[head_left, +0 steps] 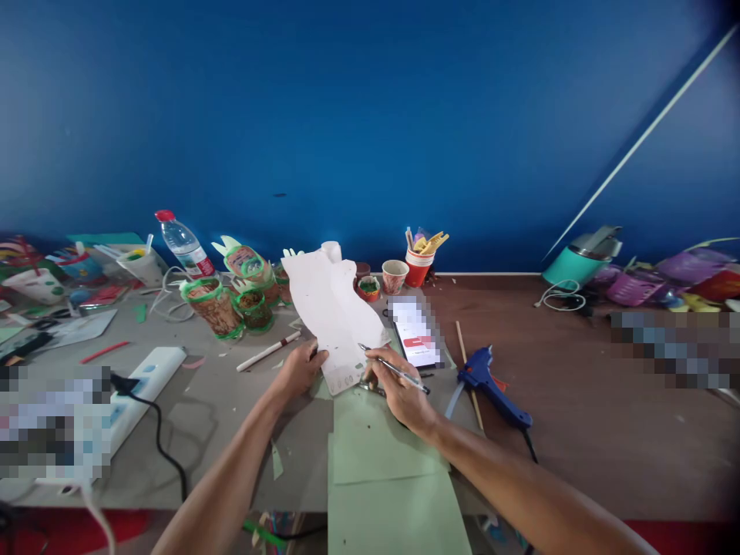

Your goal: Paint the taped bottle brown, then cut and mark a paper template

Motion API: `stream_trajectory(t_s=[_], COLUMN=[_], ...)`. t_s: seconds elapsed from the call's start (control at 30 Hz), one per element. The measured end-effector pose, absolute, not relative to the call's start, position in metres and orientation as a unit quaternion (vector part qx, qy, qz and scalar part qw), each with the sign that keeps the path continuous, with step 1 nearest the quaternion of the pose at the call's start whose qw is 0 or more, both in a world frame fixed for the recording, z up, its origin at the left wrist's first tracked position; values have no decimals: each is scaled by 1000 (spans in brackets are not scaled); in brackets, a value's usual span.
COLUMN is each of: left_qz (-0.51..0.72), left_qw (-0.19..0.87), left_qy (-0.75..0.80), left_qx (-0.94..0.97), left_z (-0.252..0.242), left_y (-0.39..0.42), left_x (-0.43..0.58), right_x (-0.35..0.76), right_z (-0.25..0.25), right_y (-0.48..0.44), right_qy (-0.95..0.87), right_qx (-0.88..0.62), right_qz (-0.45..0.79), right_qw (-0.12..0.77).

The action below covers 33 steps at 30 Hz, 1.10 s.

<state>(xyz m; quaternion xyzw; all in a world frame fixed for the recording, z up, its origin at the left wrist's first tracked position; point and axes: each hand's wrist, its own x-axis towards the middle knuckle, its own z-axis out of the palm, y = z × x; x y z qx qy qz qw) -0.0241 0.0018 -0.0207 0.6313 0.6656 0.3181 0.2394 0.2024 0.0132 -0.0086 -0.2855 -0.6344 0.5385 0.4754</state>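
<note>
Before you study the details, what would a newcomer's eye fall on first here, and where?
Probably the wavy-edged white paper in the middle, with the left hand at its edge and the right hand holding a pen. Next might come the blue glue gun to the right, then the red-capped bottle at the back left, before the blue wall.

Paper (335, 308) between both hands (304, 368), card (393, 447) before it, phone (412, 331) right, glue gun (496, 389) farther right across stick (477, 410), power strip (150, 378) far left, bottle (186, 245) behind pots (213, 312), pegs (433, 244) in cup (419, 271) behind phone
</note>
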Motion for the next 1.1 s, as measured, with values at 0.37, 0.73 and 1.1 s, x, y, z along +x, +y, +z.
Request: stream_trajectory(t_s=[0.37,0.73,1.1], left_qz=[371,401,413], left_qw=[223,217,178], left_qy=[653,649,643], left_qx=[621,609,620], left_z=[-18,-29,-18], left_y=[3,7,1], left_x=[-24,-23,-18], right_x=[193,213,248], right_z=[13,38,23], right_y=[28,29,8], right_qy=[-543,-705,-938], right_qx=[-284,-295,-282], right_qz=[613,505,116], right_qw=[498,400,165])
